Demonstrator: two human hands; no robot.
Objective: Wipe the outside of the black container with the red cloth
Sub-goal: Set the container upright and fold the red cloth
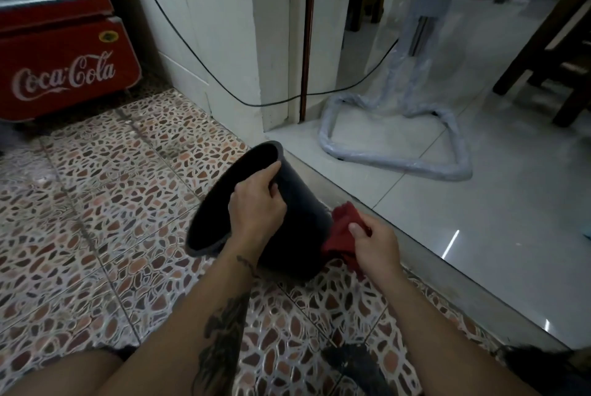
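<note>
Tattooed forearm up front, left hand point(256, 203) clamped on the rim of the black container point(297, 203), which is tipped on its side on the pebble-pattern floor point(105, 203). Right hand point(375, 243) grips the red cloth point(340, 229), bunched against the container's base end.

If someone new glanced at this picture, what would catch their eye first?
Probably the black container, tipped on the pebble-patterned floor at centre, the left hand gripping its rim. Just right, the right hand presses the red cloth against its base. A red Coca-Cola cooler stands far left.
</note>
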